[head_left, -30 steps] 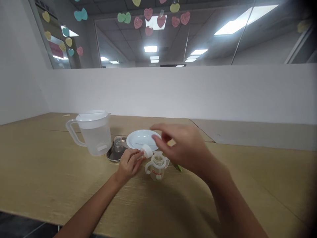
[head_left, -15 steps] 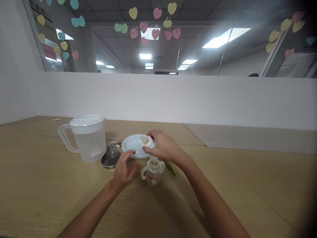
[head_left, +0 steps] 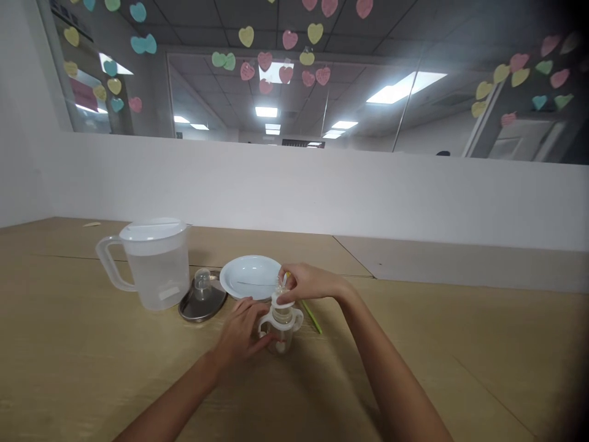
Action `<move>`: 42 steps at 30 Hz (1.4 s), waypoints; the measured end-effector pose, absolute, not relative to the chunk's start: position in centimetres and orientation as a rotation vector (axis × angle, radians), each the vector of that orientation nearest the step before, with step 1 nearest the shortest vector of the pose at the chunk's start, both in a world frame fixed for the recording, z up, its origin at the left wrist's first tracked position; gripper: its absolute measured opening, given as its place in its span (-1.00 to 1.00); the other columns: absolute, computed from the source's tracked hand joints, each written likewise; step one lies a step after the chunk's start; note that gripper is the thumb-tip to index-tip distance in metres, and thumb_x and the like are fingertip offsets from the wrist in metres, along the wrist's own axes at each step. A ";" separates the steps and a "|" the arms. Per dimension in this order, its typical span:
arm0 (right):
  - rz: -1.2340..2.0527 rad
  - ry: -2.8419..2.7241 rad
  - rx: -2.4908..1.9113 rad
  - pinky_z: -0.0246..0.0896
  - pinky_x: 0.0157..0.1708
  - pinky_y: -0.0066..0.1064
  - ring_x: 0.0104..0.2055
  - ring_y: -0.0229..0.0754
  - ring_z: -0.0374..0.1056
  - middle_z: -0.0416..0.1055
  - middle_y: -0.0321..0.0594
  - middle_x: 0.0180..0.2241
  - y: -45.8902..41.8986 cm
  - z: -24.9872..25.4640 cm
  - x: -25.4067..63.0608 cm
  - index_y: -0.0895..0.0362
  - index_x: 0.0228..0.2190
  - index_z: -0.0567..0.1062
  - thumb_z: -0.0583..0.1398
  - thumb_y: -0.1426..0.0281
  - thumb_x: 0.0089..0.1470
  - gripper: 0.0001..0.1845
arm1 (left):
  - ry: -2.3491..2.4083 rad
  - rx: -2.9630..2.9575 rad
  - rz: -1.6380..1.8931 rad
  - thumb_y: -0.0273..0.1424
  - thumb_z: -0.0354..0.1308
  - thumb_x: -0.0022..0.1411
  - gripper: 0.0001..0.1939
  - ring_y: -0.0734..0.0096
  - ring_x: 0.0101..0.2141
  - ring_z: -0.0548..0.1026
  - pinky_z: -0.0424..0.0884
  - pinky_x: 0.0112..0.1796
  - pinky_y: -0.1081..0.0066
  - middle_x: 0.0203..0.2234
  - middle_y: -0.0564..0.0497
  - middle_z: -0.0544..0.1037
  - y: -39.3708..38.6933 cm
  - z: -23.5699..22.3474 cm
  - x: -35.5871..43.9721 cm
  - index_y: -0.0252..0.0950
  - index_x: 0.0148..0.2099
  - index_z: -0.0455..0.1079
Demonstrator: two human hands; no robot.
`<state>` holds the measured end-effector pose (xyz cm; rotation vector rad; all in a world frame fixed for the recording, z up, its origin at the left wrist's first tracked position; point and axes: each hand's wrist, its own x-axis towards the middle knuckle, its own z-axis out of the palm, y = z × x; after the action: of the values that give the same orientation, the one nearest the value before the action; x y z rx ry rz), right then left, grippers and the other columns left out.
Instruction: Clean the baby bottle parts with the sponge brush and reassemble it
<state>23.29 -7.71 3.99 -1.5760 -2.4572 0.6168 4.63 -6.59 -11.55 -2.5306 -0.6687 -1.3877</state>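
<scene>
A clear baby bottle [head_left: 281,336] with two white side handles stands upright on the table. My left hand [head_left: 242,329] grips it from the left, its fingers at the left handle and the thumb across the front. Between the fingers of my right hand [head_left: 306,283] is the white nipple collar [head_left: 281,299], a clear teat rising from it. That collar is right over the bottle's open mouth; whether it touches the rim I cannot tell. A green stick-like thing [head_left: 313,317] lies just right of the bottle.
Behind the bottle is a white bowl [head_left: 234,265]. To its left, a clear cap [head_left: 202,283] stands on a metal tray [head_left: 197,312]. A lidded plastic pitcher [head_left: 159,270] with a handle stands further left. A white wall [head_left: 294,190] rises behind the table.
My right hand has brought the nipple collar from over the bowl down to the bottle's mouth. My left hand has moved right and closed on the bottle.
</scene>
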 end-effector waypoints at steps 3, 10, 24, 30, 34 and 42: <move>0.653 -2.566 -1.562 0.05 -0.50 -0.55 -0.44 -0.33 0.22 0.34 -0.31 -0.40 -7.9 4.0 23.8 0.16 -0.20 0.35 0.29 0.25 -0.24 -0.49 | -0.709 -2.503 -1.413 -0.26 0.14 0.10 -0.70 0.36 -0.33 0.44 0.34 -0.17 0.27 -0.39 0.02 0.49 -6.7 -11.5 4.6 -0.27 -0.15 0.23; 0.420 -2.766 -1.438 0.02 -0.50 -0.56 -0.37 -0.29 0.26 0.37 -0.29 -0.35 -8.8 3.7 22.8 0.09 -0.15 0.39 0.27 0.41 -0.24 -0.50 | -0.798 -2.585 -1.359 -0.27 0.13 0.09 -0.55 0.31 -0.31 0.44 0.34 -0.20 0.26 -0.35 -0.01 0.51 -6.7 -11.7 4.9 -0.28 0.02 0.17; -0.320 -2.381 -1.922 0.13 -0.50 -0.33 -0.42 0.02 0.41 0.46 0.09 -0.51 -9.4 0.4 19.1 0.24 -0.45 0.55 -0.23 -0.11 0.08 -0.17 | -0.781 -2.471 -1.435 -0.42 0.07 0.00 -0.54 0.24 -0.34 0.45 0.36 -0.28 0.22 -0.38 -0.06 0.50 -6.2 -12.9 5.5 -0.30 0.00 0.18; -0.100 -2.324 -2.004 0.14 -0.47 -0.32 -0.42 0.03 0.42 0.44 0.03 -0.55 -11.0 2.0 20.7 0.21 -0.49 0.54 -0.16 -0.07 0.09 -0.27 | -0.818 -2.534 -1.440 -0.39 0.10 0.02 -0.51 0.28 -0.37 0.42 0.35 -0.32 0.26 -0.40 -0.02 0.49 -6.3 -12.7 5.4 -0.29 0.04 0.16; -0.019 -2.197 -2.043 0.19 -0.39 -0.25 -0.35 0.06 0.41 0.46 0.03 -0.45 -12.3 1.5 21.8 0.21 -0.41 0.51 -0.11 -0.03 0.10 -0.35 | -0.861 -2.595 -1.436 -0.36 0.11 0.03 -0.54 0.29 -0.35 0.42 0.35 -0.31 0.28 -0.36 -0.04 0.49 -6.5 -12.4 5.3 -0.28 0.02 0.21; 0.308 -2.100 -1.390 0.19 -0.04 -0.32 -0.02 -0.17 0.28 0.33 -0.14 -0.02 -12.2 -3.0 22.8 0.09 0.07 0.21 0.06 0.39 0.06 -0.50 | -0.914 -2.609 -1.449 -0.40 0.09 0.03 -0.59 0.29 -0.32 0.42 0.34 -0.26 0.26 -0.29 -0.07 0.51 -6.9 -12.2 5.5 -0.29 -0.02 0.24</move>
<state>22.77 -12.20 -3.00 -1.3900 -2.0997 0.3079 5.47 -6.87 -12.17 -2.6086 -0.9141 -1.4488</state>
